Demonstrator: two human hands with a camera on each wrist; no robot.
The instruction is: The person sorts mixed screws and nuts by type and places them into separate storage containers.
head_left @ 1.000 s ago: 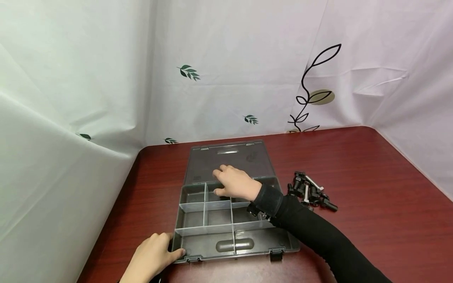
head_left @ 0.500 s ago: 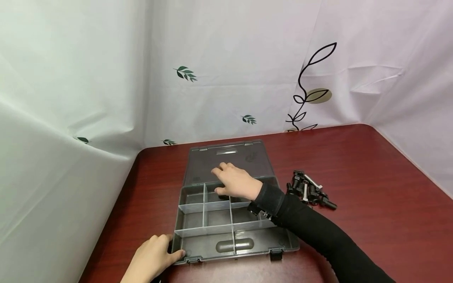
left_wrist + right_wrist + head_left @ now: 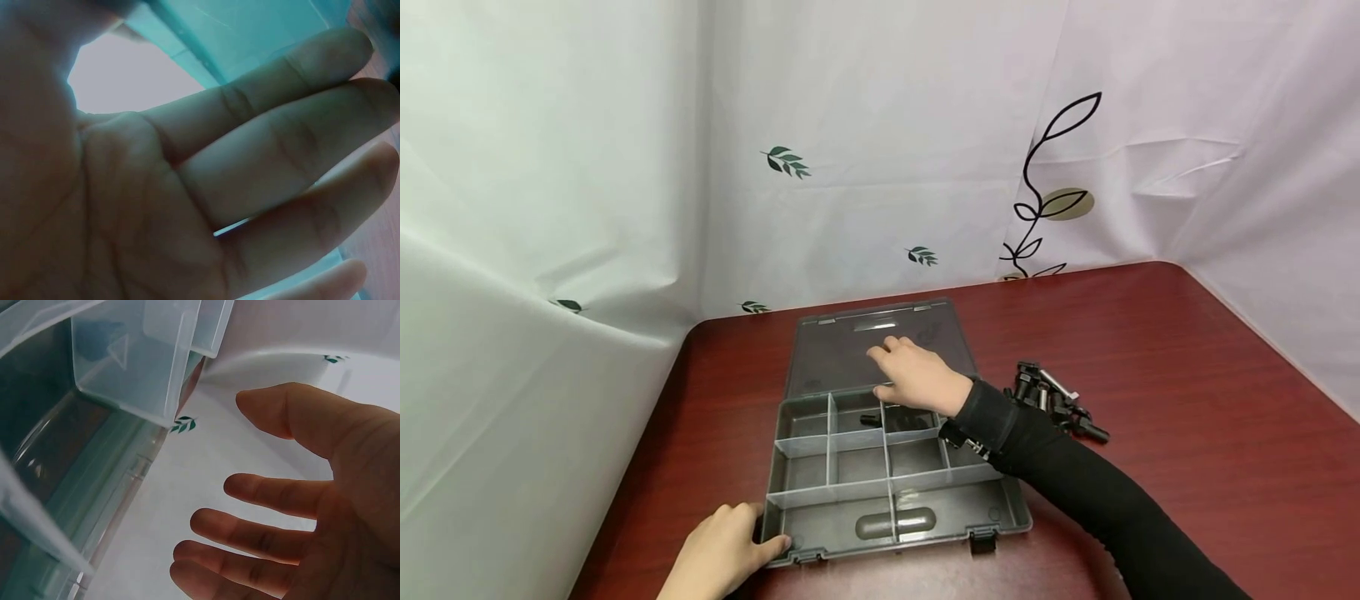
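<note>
A grey plastic compartment box [image 3: 850, 546] lies on the table with its lid folded back. My left hand [image 3: 718, 546] holds its near left corner, thumb over the rim and fingers along the outer side. The left wrist view shows those fingers [image 3: 294, 144] fairly straight. Above the back row of compartments, my right hand [image 3: 917, 377] hovers with fingers spread and nothing held. Below it, a small black bolt-like piece [image 3: 871, 420] lies in a back compartment, second from the left. The right forearm hides part of the box's right side.
Right of the box lies a pile of black and silver bolts [image 3: 1060, 404], partly behind the right sleeve [image 3: 1067, 483]. The lid [image 3: 827, 354] lies flat behind the box. White patterned cloth [image 3: 850, 208] rises at the back and sides of the red-brown table [image 3: 1187, 400].
My right hand has shifted right and slightly up, uncovering the black piece in the back compartment. The left hand stays at the box corner. The head view has shifted slightly.
</note>
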